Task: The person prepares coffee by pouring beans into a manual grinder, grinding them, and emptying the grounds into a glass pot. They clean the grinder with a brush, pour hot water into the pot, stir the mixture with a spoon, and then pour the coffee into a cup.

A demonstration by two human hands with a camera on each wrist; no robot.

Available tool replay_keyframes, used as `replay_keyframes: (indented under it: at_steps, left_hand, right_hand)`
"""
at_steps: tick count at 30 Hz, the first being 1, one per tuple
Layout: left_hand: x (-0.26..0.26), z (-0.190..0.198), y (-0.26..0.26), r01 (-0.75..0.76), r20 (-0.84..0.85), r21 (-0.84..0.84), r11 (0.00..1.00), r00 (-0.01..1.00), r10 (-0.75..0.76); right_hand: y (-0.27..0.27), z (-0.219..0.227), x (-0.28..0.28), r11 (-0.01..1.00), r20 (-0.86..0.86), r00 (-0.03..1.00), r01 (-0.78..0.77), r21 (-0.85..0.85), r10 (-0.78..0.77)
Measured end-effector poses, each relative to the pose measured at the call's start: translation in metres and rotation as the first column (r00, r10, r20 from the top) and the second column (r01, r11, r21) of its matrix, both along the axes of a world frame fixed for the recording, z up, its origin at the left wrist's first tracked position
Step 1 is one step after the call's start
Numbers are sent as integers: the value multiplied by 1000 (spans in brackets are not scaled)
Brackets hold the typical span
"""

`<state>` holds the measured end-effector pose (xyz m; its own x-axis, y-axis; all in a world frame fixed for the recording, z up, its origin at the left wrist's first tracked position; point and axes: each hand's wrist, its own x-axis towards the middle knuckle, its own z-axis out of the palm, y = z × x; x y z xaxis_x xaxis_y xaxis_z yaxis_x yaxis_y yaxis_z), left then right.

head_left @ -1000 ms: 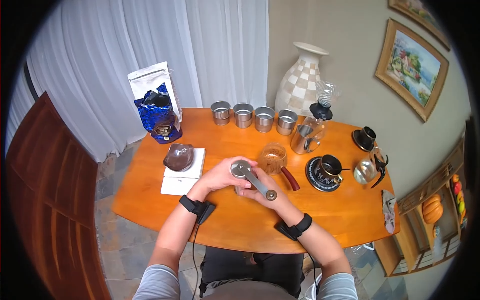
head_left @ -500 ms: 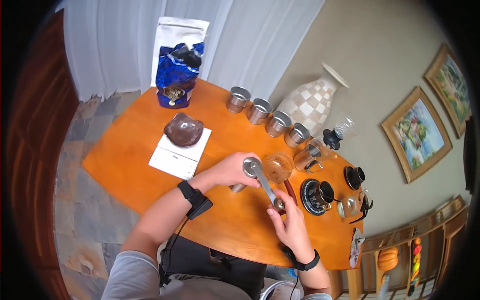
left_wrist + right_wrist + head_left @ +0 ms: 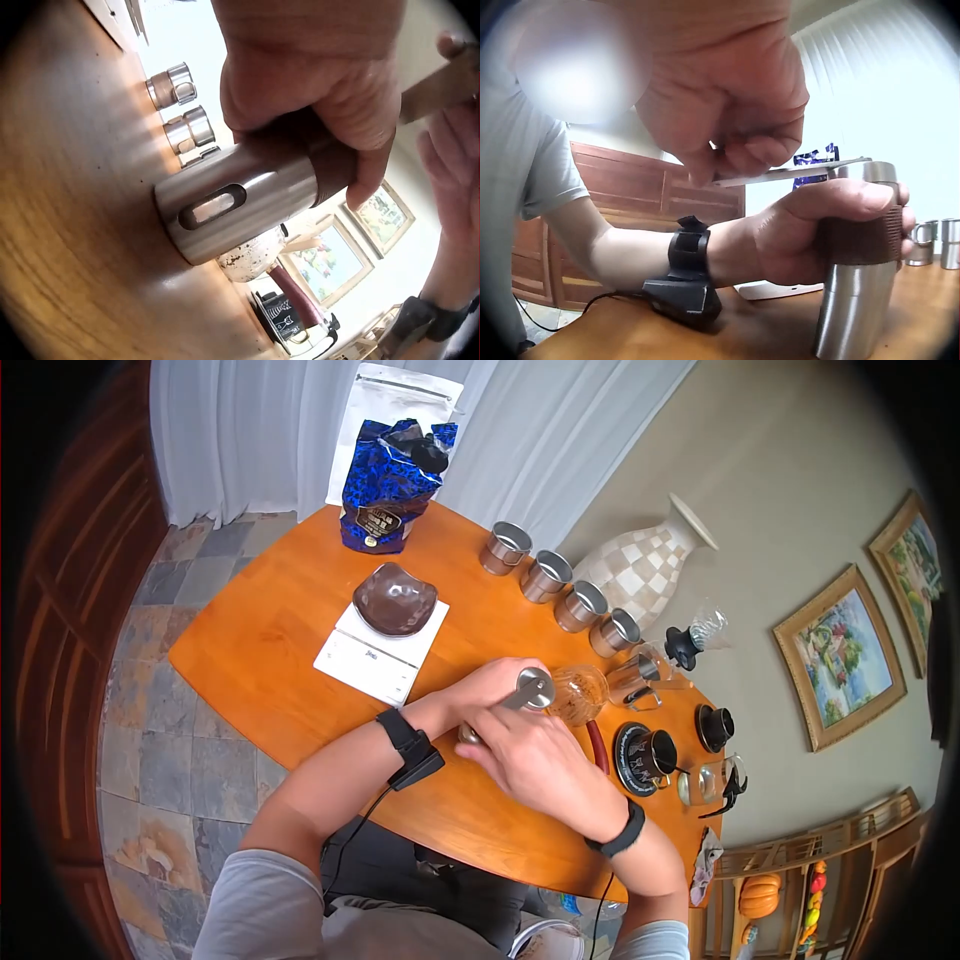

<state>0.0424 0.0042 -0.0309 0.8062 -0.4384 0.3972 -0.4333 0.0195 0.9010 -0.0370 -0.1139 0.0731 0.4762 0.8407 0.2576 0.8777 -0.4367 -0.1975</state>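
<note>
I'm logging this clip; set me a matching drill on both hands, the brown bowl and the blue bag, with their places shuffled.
Things
1. Left hand
2. Brown bowl
3. Right hand
4. Blue foil bag

Places
A. At the outer end of the crank
B. In front of a white pouch
C. Around the brown band of the coffee grinder
D. On a white scale

Pairs: 1-C, 2-D, 3-A, 4-B

Left of the grinder [image 3: 251,191], a scale [image 3: 368,660] bears a bowl [image 3: 395,600].
</note>
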Motion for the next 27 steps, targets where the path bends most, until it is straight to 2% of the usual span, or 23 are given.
replay_keyframes:
  at_steps: [2,3,4,5,6,7,8,9,11,12,14,16,17,19,21,27]
  left_hand:
    - [11,-20,-7,33,-41,-98,995,998,-37]
    - [20,-45,-19,98,20,-362,927,995,-98]
    - [22,-49,-19,127,53,-485,865,992,-116]
    - [24,-53,-20,164,96,-594,788,986,-133]
    - [22,-42,-15,160,-27,-366,917,983,-183]
    - [19,-29,-9,182,-160,-112,977,967,-198]
    - [13,-17,-5,226,-290,146,963,941,-176]
    - [3,-4,-2,226,-290,145,963,940,-177]
    - [-11,18,3,85,-26,22,996,996,-85]
    - [0,2,-1,35,27,92,995,999,-38]
    - [-2,2,0,8,11,92,996,1000,-9]
    - [-3,5,2,-21,-6,94,995,1000,21]
    - [-4,6,3,-14,-4,96,995,1000,14]
    - [-6,12,5,-5,0,99,995,1000,5]
    - [-10,18,6,4,-100,136,991,995,10]
    - [-4,10,6,-79,-52,103,992,995,84]
  right_hand:
    - [13,0,14,1000,14,1000,17,-11,-16]
    - [19,1,21,999,26,999,32,-23,-31]
    - [26,5,29,993,42,996,79,-90,-75]
    - [34,11,36,993,44,997,73,-90,-69]
    - [42,18,42,973,2,982,188,-136,-190]
    - [48,24,48,936,-34,950,300,-186,-312]
    - [51,25,59,936,-34,950,300,-186,-312]
    - [49,21,72,930,-8,937,345,-128,-349]
    - [41,12,98,919,18,922,387,-70,-387]
    - [33,7,111,907,35,906,422,-15,-421]
    - [11,-5,133,891,55,889,452,40,-454]
    - [-13,-15,150,858,-81,862,506,91,-500]
    - [-25,-19,154,858,-80,862,506,92,-500]
    - [-47,-22,148,823,-59,826,564,62,-561]
    - [-64,-19,131,810,-63,811,584,47,-581]
    - [-93,1,58,807,-94,802,589,-47,-590]
